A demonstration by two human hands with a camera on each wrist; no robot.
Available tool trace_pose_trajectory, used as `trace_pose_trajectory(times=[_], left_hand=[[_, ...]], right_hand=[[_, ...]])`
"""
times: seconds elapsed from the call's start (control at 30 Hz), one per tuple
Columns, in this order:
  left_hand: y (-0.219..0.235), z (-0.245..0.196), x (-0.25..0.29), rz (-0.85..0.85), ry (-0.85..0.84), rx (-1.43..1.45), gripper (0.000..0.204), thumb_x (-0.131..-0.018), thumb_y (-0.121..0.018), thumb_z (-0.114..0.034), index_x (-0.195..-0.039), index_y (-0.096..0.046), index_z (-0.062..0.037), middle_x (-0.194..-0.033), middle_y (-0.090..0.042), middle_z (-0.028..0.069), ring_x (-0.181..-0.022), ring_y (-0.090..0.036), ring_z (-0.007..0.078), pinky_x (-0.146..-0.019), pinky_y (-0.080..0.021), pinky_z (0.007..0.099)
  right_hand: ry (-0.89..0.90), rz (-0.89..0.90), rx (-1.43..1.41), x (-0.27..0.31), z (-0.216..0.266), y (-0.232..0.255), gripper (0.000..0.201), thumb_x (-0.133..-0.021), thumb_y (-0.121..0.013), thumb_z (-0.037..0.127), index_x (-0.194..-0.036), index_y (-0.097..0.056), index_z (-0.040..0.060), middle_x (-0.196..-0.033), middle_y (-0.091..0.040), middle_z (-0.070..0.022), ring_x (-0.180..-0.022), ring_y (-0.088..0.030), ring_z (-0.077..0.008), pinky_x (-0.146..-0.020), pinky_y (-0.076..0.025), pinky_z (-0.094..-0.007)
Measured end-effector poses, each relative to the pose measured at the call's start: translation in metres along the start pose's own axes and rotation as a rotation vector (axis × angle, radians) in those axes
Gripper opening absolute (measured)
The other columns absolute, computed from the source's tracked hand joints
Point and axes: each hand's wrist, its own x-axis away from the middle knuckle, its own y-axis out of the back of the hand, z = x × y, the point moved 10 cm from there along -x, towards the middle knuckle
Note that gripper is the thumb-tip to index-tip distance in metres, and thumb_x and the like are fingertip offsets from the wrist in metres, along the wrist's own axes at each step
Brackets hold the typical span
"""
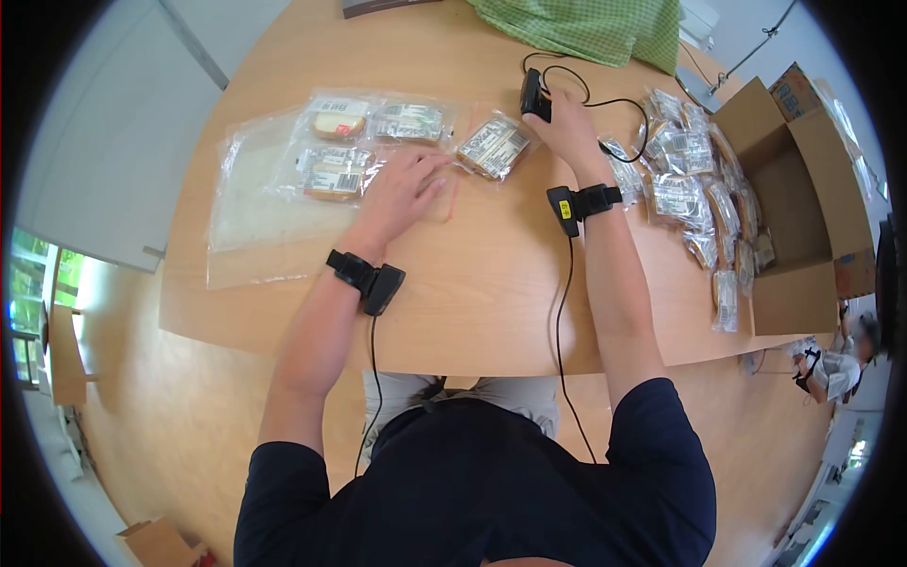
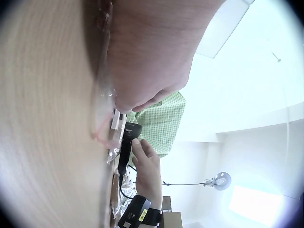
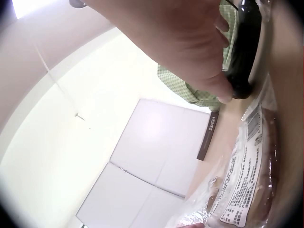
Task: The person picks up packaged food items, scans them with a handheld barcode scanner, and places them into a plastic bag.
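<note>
Presently noting, nearest the table edge, left hand (image 1: 404,185) lying flat and released on the wooden table (image 1: 472,283), fingers straight, gripping nothing, fingertips resting just beside the wrapped sandwich packet (image 1: 493,146) without pinning it. Judging that packet, lying loose on smooth wood, as liable to be sliding or turning under any nudge. Recording, a little farther on, right hand (image 1: 569,125) grasping the black scanner (image 1: 534,94), fingers curled round its body, head hovering close over the packet's far end. Flagging the crinkled wrapper as possibly throwing glare across the printed label and spoiling a read. Flagging also the scanner cable (image 1: 605,100) looping behind the hand toward the pile of packets (image 1: 675,170): judging a snag there as capable of dragging packets about, or tugging the scanner off its aim. Observing, to the left, three more packets lying on a clear bag (image 1: 255,198), labels close together, risking a read off the wrong one. Noting, at the far right, pile spilling beside the open cardboard box (image 1: 803,180), lowest packets sitting near the table edge and possibly slipping off. Beyond, logging green checked cloth (image 1: 586,28), well apart.
</note>
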Motion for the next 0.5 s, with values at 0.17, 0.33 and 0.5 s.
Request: trace_pose_trajectory(times=[0.17,0.33,0.5], left_hand=[[-0.015,0.000,0.001,0.110,0.000,-0.001,0.043,-0.100,-0.063,-0.011,-0.143,-0.065,-0.0129,-0.146,-0.061,0.0088,-0.132,-0.055,0.0326,-0.114,-0.044,0.0438],[-0.017,-0.010,0.002,0.142,-0.102,-0.053,0.048,-0.096,-0.067,-0.011,-0.144,-0.063,-0.0144,-0.144,-0.062,0.0052,-0.130,-0.056,0.0293,-0.109,-0.048,0.0414],[-0.014,-0.009,0.000,0.125,-0.056,-0.056,0.047,-0.095,-0.070,-0.015,-0.142,-0.065,-0.0138,-0.129,-0.065,0.0057,-0.122,-0.058,0.0290,-0.105,-0.049,0.0408]], right_hand=[[0.006,0.033,0.120,0.007,0.000,-0.004,0.068,-0.086,-0.081,0.037,-0.141,-0.061,0.0014,-0.128,-0.067,-0.0227,-0.122,-0.061,-0.0413,-0.107,-0.049,-0.0478],[-0.007,0.101,0.034,0.005,-0.010,-0.008,0.065,-0.087,-0.081,0.032,-0.142,-0.061,0.0021,-0.130,-0.066,-0.0216,-0.123,-0.060,-0.0401,-0.107,-0.049,-0.0467],[0.008,0.101,-0.169,0.000,-0.010,0.002,0.054,-0.092,-0.078,0.032,-0.135,-0.067,0.0007,-0.113,-0.072,-0.0184,-0.110,-0.067,-0.0352,-0.098,-0.053,-0.0433]])
